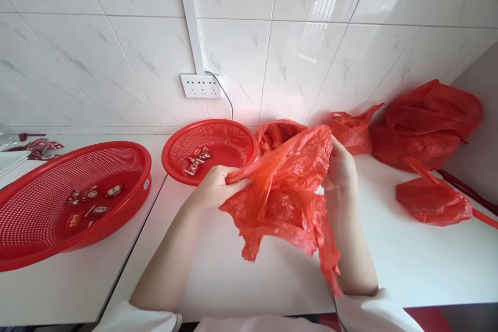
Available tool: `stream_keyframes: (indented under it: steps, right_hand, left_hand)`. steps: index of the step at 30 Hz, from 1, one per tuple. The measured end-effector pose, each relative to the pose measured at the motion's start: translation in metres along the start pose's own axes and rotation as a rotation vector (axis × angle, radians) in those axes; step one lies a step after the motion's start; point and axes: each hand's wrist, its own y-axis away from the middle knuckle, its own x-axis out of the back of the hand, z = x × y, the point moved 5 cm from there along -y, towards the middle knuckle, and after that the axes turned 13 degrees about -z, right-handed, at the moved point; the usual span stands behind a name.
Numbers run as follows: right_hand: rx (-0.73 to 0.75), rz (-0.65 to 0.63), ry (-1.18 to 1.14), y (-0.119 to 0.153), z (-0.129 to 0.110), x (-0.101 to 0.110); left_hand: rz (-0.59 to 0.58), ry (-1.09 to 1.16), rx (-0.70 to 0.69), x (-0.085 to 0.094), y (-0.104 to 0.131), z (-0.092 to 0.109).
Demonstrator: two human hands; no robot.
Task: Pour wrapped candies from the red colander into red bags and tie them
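A thin, crumpled red plastic bag [284, 181] is held up above the white table between my two hands. My left hand [218, 185] pinches its left edge, the thumb lying on top of the plastic. At the upper right corner of the bag, my right hand [342, 166] is closed on the plastic, its fingertips partly hidden behind it. Torn-looking strips of the bag dangle toward me on the right. Just beyond my left hand stands a round red plastic basket [175, 148] with a few small printed packets [198, 160] inside.
A larger red basket [136, 153] with several small packets stands at left. Tied red bags [428, 124] lean by the right wall, and a smaller one [431, 199] lies nearer. Another red bag [278, 132] sits behind my hands. A socket panel [200, 86] with a cable is on the tiled wall.
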Motion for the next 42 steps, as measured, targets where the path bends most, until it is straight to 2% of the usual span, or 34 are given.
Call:
stream_keyframes:
  steps: [2,3,4,6,9,11,12,14,17,19,21,24,27,29,30,31,33,34,35,37,39,41,42]
  right_hand:
    - [0.021,0.078,-0.16,0.002,-0.001,0.011]
    - [0.026,0.066,-0.215,0.004,-0.003,0.013]
    - [0.028,-0.006,-0.231,0.005,-0.007,0.01]
    - [0.007,-0.294,-0.16,0.009,-0.012,-0.01]
    - [-0.068,-0.866,0.083,0.023,-0.007,-0.064]
    - [-0.152,-1.1,0.276,0.031,0.004,-0.098]
    - [-0.199,-1.143,0.383,0.032,0.011,-0.111]
    - [-0.288,-1.111,0.596,0.031,0.02,-0.127]
    - [-0.356,-0.968,0.761,0.034,0.022,-0.128]
    - [-0.393,-0.93,0.801,0.045,0.023,-0.121]
    - [-0.424,-0.975,0.856,0.062,0.029,-0.117]
    - [-0.43,-1.118,0.933,0.086,0.047,-0.119]
    - [-0.379,-1.214,0.819,0.086,0.058,-0.111]
    - [-0.315,-1.135,0.672,0.064,0.051,-0.09]
    - [-0.298,-1.0,0.608,0.046,0.044,-0.074]
    - [-0.311,-0.809,0.574,0.026,0.036,-0.053]
    - [-0.281,-0.333,0.563,-0.01,0.014,-0.011]
    - [-0.208,-0.159,0.518,-0.022,0.001,0.002]
    - [-0.126,-0.051,0.48,-0.03,-0.011,0.009]
    - [0.038,0.032,0.402,-0.034,-0.031,0.007]
    - [0.155,0.014,0.346,-0.025,-0.045,-0.007]
    - [0.236,-0.077,0.292,-0.008,-0.057,-0.026]
    - [0.267,-0.167,0.271,0.001,-0.061,-0.037]
  left_hand:
    - [0.071,0.066,-0.013,0.009,0.002,-0.001]
    - [0.11,0.101,-0.031,0.013,0.002,-0.001]
    - [0.148,0.136,-0.053,0.016,0.002,-0.001]
    - [0.201,0.206,-0.09,0.019,0.0,-0.002]
    - [0.285,0.306,-0.108,0.024,-0.001,-0.005]
    - [0.373,0.327,-0.124,0.032,0.002,-0.005]
    - [0.416,0.322,-0.142,0.036,0.004,-0.004]
    - [0.483,0.299,-0.194,0.046,0.011,0.0]
    - [0.54,0.245,-0.26,0.058,0.025,0.01]
    - [0.574,0.19,-0.271,0.063,0.034,0.017]
    - [0.603,0.126,-0.268,0.065,0.042,0.024]
    - [0.618,0.043,-0.263,0.062,0.051,0.032]
    - [0.602,0.004,-0.261,0.059,0.058,0.038]
    - [0.528,-0.03,-0.242,0.055,0.062,0.039]
    - [0.462,-0.06,-0.224,0.052,0.063,0.04]
    - [0.383,-0.097,-0.198,0.049,0.065,0.04]
    - [0.21,-0.174,-0.14,0.039,0.067,0.041]
    - [0.137,-0.207,-0.117,0.033,0.067,0.041]
    - [0.082,-0.237,-0.101,0.028,0.068,0.041]
    - [0.014,-0.293,-0.079,0.019,0.066,0.042]
    - [-0.002,-0.366,-0.063,0.011,0.061,0.043]
    - [-0.012,-0.442,-0.055,0.005,0.055,0.042]
    - [-0.02,-0.477,-0.057,0.003,0.052,0.041]
